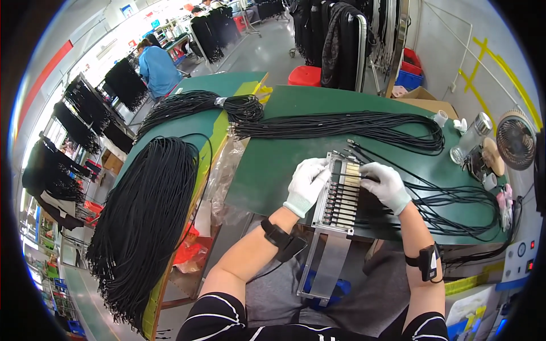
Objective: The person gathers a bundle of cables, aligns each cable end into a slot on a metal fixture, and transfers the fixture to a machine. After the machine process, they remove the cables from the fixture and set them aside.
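A metal slotted fixture (340, 199) stands at the table's near edge, with black cables (344, 190) lying side by side across several of its slots. My left hand (310, 181), in a white glove, is closed at the fixture's upper left edge; what its fingertips hold is too small to make out. On the opposite side my right hand (387, 183), also gloved in white, has its fingers pinched by the upper slots on a black cable, mostly hidden by the fingers. Loose cable ends (355, 146) lie just beyond the fixture.
A long cable bundle (335, 125) lies across the green table (273, 165). Another large bundle (151, 210) hangs over the left side. At right are a clear bottle (475, 136), a small fan (516, 139) and coiled cables (466, 199). A person in blue (159, 69) sits farther back.
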### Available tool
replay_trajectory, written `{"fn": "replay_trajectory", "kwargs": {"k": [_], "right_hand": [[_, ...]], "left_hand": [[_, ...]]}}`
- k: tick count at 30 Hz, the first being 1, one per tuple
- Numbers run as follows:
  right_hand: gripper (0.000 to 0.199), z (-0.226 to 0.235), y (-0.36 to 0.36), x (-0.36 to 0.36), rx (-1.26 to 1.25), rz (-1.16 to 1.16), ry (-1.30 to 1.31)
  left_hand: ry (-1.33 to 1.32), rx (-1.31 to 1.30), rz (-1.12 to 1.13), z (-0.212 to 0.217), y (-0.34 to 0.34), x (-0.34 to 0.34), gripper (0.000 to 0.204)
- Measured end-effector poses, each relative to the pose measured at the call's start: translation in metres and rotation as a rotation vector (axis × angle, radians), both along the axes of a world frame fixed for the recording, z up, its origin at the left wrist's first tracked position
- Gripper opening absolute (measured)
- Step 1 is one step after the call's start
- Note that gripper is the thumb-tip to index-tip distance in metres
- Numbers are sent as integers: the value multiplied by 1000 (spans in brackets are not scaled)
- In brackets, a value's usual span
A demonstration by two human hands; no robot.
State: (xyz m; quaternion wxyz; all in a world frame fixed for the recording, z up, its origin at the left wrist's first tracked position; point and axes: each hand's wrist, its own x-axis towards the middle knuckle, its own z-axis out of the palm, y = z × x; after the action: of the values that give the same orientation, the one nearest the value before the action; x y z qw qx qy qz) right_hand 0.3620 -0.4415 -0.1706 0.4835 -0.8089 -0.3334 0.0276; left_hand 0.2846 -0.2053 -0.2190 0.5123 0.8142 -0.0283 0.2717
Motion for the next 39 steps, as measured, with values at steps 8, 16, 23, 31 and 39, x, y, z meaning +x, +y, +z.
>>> {"fn": "replay_trajectory", "kwargs": {"k": [8,16,23,31,39], "right_hand": [[9,-2,6,29,-330,-58,-561],[9,-18,-7,23,-548,-13,-534],[7,-13,-4,19,-425,-20,-615],[9,-13,-8,33,-281,-1,-550],[10,-12,-3,26,-245,-44,-576]], "left_hand": [[177,133,69,9,6,13,22],[105,356,98,-8,-7,12,16],[15,375,100,-3,1,1,16],[47,368,114,-1,2,9,18],[148,267,81,-10,8,14,18]]}}
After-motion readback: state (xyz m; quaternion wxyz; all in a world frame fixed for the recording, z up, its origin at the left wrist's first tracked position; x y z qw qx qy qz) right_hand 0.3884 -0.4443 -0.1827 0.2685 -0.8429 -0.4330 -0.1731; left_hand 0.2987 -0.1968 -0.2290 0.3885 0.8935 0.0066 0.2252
